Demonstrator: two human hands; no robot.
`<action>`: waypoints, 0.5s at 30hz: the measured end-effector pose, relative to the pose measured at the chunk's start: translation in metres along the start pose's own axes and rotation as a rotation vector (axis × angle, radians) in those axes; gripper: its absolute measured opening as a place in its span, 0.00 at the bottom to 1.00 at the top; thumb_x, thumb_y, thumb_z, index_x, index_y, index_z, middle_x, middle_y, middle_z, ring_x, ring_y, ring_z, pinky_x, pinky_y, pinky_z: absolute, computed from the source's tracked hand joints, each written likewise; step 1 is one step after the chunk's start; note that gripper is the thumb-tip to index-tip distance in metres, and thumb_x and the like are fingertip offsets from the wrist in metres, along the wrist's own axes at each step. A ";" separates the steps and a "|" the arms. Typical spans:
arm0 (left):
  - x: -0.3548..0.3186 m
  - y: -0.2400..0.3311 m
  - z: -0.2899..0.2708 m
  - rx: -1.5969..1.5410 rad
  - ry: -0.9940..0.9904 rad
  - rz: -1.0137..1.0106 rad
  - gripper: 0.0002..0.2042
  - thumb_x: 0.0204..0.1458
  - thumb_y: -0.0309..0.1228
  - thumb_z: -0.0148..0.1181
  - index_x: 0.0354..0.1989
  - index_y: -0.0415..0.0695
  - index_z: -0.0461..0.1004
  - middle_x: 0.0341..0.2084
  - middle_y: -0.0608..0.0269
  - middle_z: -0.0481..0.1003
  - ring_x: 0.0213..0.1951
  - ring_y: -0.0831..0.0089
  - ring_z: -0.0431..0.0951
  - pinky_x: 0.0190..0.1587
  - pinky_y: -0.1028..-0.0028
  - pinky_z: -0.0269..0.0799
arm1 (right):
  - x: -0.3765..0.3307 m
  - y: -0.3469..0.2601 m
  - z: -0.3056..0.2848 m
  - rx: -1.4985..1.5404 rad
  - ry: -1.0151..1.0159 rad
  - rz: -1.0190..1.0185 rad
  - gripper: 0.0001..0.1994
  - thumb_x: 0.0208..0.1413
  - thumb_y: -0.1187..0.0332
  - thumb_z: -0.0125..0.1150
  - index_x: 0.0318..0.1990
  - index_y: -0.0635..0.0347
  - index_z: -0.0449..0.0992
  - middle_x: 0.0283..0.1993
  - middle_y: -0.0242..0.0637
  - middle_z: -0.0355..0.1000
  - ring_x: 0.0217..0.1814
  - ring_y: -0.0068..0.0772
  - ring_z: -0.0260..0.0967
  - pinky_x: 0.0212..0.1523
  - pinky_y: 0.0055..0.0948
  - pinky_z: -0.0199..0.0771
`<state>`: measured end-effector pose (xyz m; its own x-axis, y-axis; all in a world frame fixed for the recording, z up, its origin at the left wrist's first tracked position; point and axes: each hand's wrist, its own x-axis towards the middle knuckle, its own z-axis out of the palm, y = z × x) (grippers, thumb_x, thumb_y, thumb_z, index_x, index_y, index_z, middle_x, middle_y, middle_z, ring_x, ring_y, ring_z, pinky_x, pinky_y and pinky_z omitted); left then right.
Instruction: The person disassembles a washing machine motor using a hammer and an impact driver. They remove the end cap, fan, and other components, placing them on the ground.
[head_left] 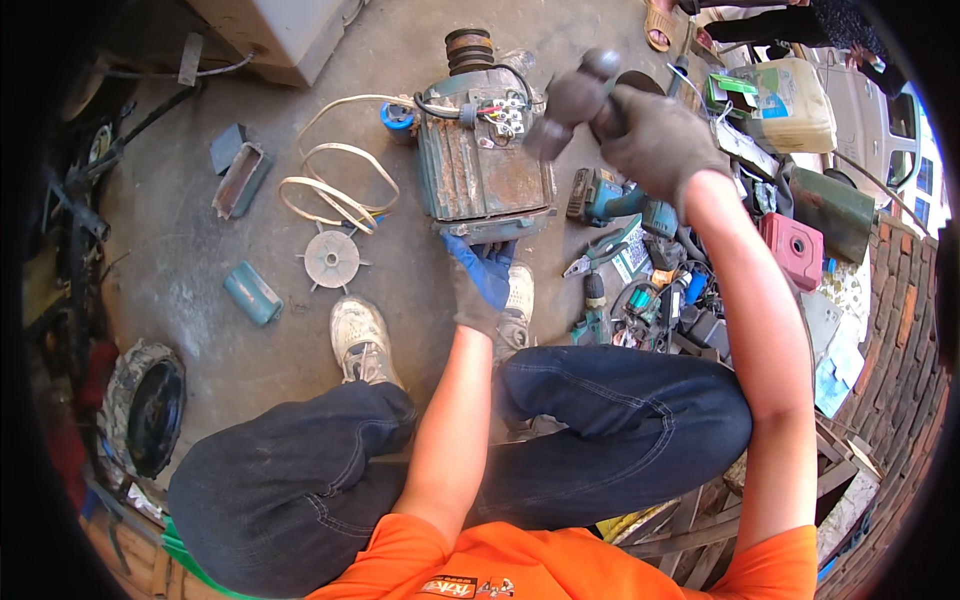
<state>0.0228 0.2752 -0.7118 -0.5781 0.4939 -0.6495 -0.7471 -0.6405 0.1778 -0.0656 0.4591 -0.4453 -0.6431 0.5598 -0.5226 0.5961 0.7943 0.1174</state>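
A rusty teal electric motor (pixel 478 165) lies on the concrete floor in front of my feet, its pulley end pointing away. My left hand (pixel 480 285), in a grey and blue glove, grips the near lower edge of the motor. My right hand (pixel 655 135), in a grey glove, is raised to the right of the motor and is closed on the handle of a hammer (pixel 565 100), whose dark head hangs blurred over the motor's terminal box.
A fan impeller (pixel 332 258), a coiled flat cable (pixel 335 190), a teal cap (pixel 252 292) and a small tray (pixel 240 180) lie left of the motor. Pliers (pixel 600 250), a teal power tool (pixel 615 200), a jerrycan (pixel 795 105) and a red part (pixel 793 248) crowd the right.
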 end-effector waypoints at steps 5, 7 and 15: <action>-0.001 -0.003 0.003 0.017 0.014 0.002 0.39 0.59 0.65 0.48 0.68 0.46 0.61 0.62 0.52 0.66 0.60 0.57 0.70 0.66 0.55 0.67 | -0.008 -0.006 0.036 -0.163 -0.149 -0.026 0.16 0.56 0.68 0.54 0.52 0.50 0.77 0.49 0.49 0.78 0.55 0.48 0.76 0.57 0.43 0.74; -0.005 -0.002 0.008 0.027 0.004 0.040 0.39 0.59 0.65 0.48 0.67 0.46 0.61 0.62 0.51 0.66 0.59 0.57 0.70 0.66 0.55 0.68 | -0.003 -0.004 0.046 -0.213 -0.259 -0.140 0.17 0.56 0.69 0.54 0.53 0.51 0.77 0.53 0.49 0.77 0.59 0.46 0.73 0.57 0.42 0.74; 0.001 0.001 -0.002 -0.218 0.096 -0.046 0.37 0.58 0.66 0.48 0.68 0.53 0.61 0.62 0.59 0.67 0.60 0.59 0.69 0.65 0.55 0.68 | 0.001 0.037 0.029 0.026 -0.116 0.059 0.20 0.49 0.65 0.58 0.52 0.51 0.76 0.51 0.47 0.78 0.59 0.51 0.72 0.58 0.42 0.72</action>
<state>0.0222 0.2740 -0.7135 -0.5036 0.4741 -0.7222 -0.6775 -0.7354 -0.0103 -0.0307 0.4820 -0.4662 -0.5475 0.5732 -0.6096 0.6444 0.7536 0.1298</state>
